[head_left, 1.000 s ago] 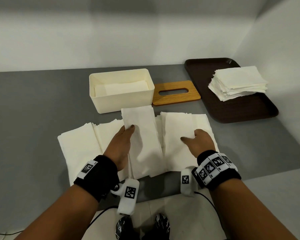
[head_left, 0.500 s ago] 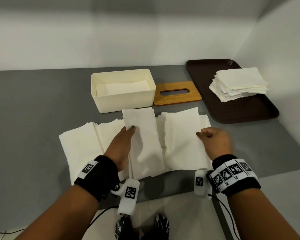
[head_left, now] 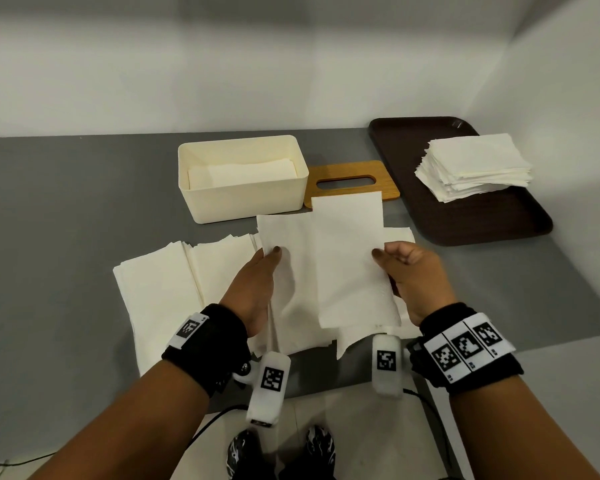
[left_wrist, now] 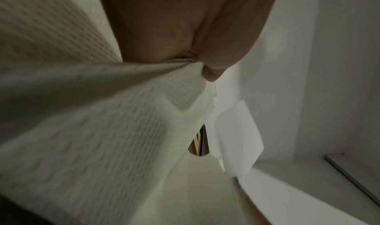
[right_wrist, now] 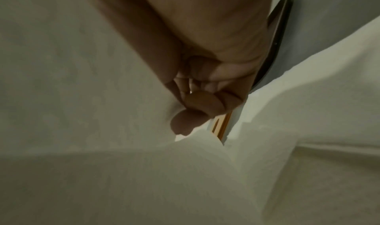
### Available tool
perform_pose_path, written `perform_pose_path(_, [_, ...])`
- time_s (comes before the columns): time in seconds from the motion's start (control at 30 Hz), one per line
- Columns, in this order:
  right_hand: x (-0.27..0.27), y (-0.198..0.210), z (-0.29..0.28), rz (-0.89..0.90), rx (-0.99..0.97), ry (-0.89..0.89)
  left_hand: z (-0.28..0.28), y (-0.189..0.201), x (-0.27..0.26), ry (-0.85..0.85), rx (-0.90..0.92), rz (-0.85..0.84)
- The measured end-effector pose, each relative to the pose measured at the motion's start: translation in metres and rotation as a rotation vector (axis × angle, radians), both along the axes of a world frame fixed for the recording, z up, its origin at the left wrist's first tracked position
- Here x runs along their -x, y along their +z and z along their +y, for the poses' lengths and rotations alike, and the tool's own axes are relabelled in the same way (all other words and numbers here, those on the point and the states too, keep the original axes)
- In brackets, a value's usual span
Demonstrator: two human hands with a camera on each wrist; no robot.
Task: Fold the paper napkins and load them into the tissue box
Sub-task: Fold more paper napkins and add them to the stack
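A folded napkin point(head_left: 352, 261) is pinched at its right edge by the right hand point(head_left: 414, 277), thumb on top and fingers curled beneath, and is held raised over the spread napkins point(head_left: 174, 285). A second napkin point(head_left: 288, 268) is gripped at its left edge by the left hand point(head_left: 257, 289), thumb on top. Half a second ago the right napkin lay flat; it is now lifted and shifted left, overlapping the other. The paper is white, embossed and rectangular. The cream box point(head_left: 243, 195), partly loaded, stands just beyond, with its wooden slotted lid point(head_left: 352, 171) and the brown tray point(head_left: 465, 216) to the right.

Folded white napkins point(head_left: 187, 282) fanned along bench's near edge; open cream tissue box point(head_left: 243, 199) behind, partly filled.
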State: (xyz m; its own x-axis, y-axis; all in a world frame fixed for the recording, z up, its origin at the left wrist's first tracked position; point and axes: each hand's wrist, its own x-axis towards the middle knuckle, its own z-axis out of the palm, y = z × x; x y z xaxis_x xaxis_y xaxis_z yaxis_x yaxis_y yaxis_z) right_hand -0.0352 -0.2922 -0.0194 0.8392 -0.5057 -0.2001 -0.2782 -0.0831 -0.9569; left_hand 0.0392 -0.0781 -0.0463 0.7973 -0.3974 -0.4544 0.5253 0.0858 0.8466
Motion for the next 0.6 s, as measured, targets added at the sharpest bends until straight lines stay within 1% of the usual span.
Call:
perform_pose_path(0.17, [0.008, -0.018, -0.025, 0.099, 0.001, -0.077, 0.011, -0.004, -0.008, 0.05, -0.061, -0.001])
perform_pose_path(0.27, [0.007, -0.013, -0.036, 0.073, 0.067, -0.12, 0.016, -0.004, -0.012, 0.076, -0.093, -0.008])
perform_pose_path(0.33, [0.007, -0.005, -0.042, 0.031, 0.112, -0.124, 0.017, -0.001, -0.014, 0.077, -0.072, 0.004])
perform_pose_path(0.4, [0.007, 0.006, -0.042, -0.011, 0.109, -0.098, 0.015, 0.003, -0.012, 0.058, -0.043, 0.008])
perform_pose_path(0.47, [0.007, 0.019, -0.037, -0.069, 0.058, -0.043, 0.01, 0.01, -0.008, 0.047, -0.016, 0.015])
perform_pose_path(0.6, [0.008, 0.039, -0.012, -0.188, -0.198, 0.104, -0.001, 0.014, -0.002, 0.044, 0.029, 0.079])
